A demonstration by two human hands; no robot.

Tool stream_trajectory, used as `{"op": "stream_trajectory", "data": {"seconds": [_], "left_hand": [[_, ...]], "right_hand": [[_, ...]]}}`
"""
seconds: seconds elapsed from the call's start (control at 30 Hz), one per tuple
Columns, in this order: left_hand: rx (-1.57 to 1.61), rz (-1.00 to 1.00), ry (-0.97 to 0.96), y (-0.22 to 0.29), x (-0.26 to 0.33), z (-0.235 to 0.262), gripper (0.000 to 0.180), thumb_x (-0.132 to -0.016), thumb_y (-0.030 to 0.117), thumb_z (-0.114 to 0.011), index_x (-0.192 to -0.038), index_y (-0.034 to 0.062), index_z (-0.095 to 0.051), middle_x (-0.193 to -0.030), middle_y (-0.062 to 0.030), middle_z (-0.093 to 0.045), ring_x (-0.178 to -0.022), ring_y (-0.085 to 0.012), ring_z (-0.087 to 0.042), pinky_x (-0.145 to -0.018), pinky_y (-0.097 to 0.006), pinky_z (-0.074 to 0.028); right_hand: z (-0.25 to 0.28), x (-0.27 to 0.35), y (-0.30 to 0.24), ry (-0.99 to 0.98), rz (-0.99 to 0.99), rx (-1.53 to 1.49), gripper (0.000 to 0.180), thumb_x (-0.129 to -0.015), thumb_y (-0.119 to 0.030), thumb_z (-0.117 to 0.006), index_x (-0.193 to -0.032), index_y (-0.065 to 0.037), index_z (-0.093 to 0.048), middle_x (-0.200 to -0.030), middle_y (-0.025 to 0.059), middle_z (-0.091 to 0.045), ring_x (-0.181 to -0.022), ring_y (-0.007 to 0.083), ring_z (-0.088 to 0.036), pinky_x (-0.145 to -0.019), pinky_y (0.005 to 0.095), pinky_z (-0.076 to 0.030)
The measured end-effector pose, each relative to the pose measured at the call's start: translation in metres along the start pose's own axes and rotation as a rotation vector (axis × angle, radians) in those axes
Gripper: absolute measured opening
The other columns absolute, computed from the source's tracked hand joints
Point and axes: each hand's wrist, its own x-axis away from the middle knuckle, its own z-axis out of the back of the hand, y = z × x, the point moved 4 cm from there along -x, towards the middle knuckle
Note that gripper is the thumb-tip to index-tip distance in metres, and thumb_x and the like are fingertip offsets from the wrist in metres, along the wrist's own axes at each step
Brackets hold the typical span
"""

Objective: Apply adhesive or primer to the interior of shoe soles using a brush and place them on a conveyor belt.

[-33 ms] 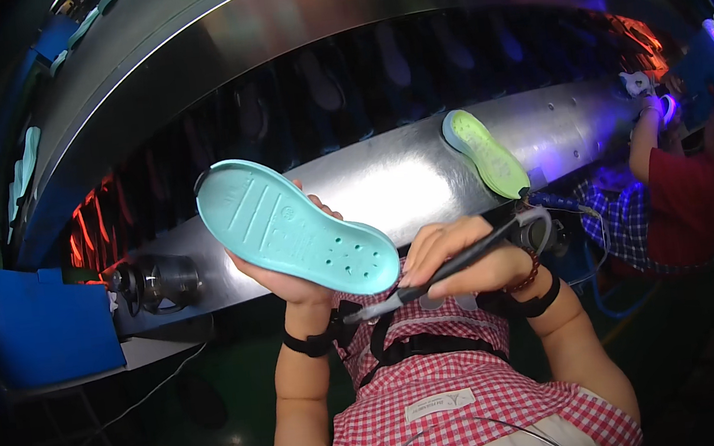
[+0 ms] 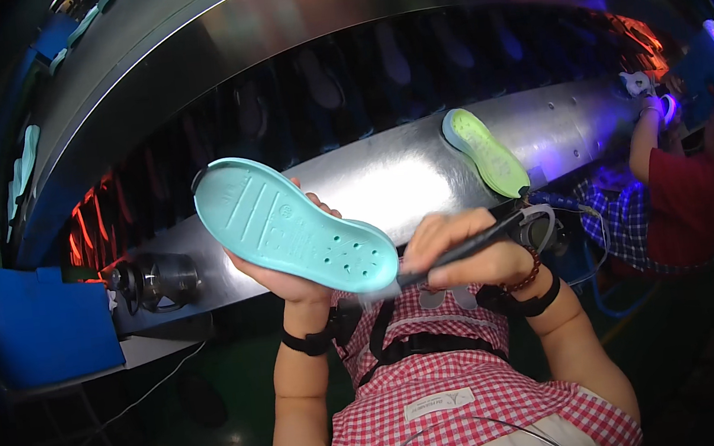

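Note:
A turquoise shoe sole (image 2: 288, 226) rests tilted in my left hand (image 2: 280, 281), whose fingers wrap its underside and far edge. Its hollow inner face, with ridges at one end and small holes at the other, is turned up. My right hand (image 2: 492, 265) grips a black-handled brush (image 2: 469, 248) much like a pen. The brush's pale tip, smeared by motion, is at the near edge of the sole's holed end; whether it touches cannot be made out. A light tube bends away from the handle's back end.
A yellow-green sole (image 2: 489, 157) lies on the shiny metal ledge (image 2: 387, 181). Behind it runs a dark machine opening with soles inside and a red glow at both ends. A metal pot (image 2: 163, 281) stands left beside a blue box (image 2: 46, 325). A co-worker (image 2: 685, 197) is at the right.
The brush has moved up slightly, its tip shifting from below the sole to the near edge of its holed end. The sole has barely shifted in my left hand.

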Motion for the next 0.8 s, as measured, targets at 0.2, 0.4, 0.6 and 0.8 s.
{"op": "stream_trajectory", "data": {"seconds": [0.2,0.4,0.6,0.8], "left_hand": [[-0.010,-0.051,0.026,0.004,-0.002,-0.005,0.090,-0.076,0.072,-0.020,-0.114,-0.0046,-0.046,-0.084,-0.0177,-0.057,-0.068,-0.0261,-0.055,-0.065,-0.037,-0.045],[0.001,-0.051,0.008,0.005,-0.002,-0.005,0.091,-0.075,0.073,-0.021,-0.114,-0.0052,-0.046,-0.083,-0.0177,-0.056,-0.068,-0.0259,-0.055,-0.065,-0.038,-0.045],[0.048,-0.036,0.022,0.004,0.000,-0.006,0.092,-0.074,0.074,-0.021,-0.115,-0.0050,-0.044,-0.083,-0.0174,-0.056,-0.070,-0.0261,-0.055,-0.065,-0.038,-0.045],[0.007,-0.019,-0.020,0.004,-0.002,-0.006,0.093,-0.073,0.075,-0.022,-0.115,-0.0047,-0.044,-0.085,-0.0173,-0.056,-0.071,-0.0253,-0.053,-0.067,-0.037,-0.044]], "right_hand": [[-0.012,-0.002,-0.002,-0.073,0.098,0.222,0.021,-0.068,0.000,-0.068,-0.090,-0.003,-0.065,-0.091,0.0099,-0.063,-0.087,0.0179,-0.058,-0.080,0.0276,-0.046],[-0.008,-0.002,0.008,0.058,-0.035,0.231,0.022,-0.069,0.000,-0.067,-0.091,-0.003,-0.065,-0.091,0.0085,-0.063,-0.088,0.0171,-0.058,-0.081,0.0281,-0.045],[0.002,-0.002,0.005,0.174,0.006,0.156,0.022,-0.071,0.000,-0.066,-0.092,-0.001,-0.064,-0.092,0.0110,-0.062,-0.086,0.0175,-0.059,-0.080,0.0277,-0.045],[-0.005,-0.001,0.001,-0.048,0.060,-0.097,0.021,-0.070,0.001,-0.067,-0.090,-0.002,-0.065,-0.092,0.0113,-0.062,-0.089,0.0179,-0.058,-0.081,0.0287,-0.045]]}}
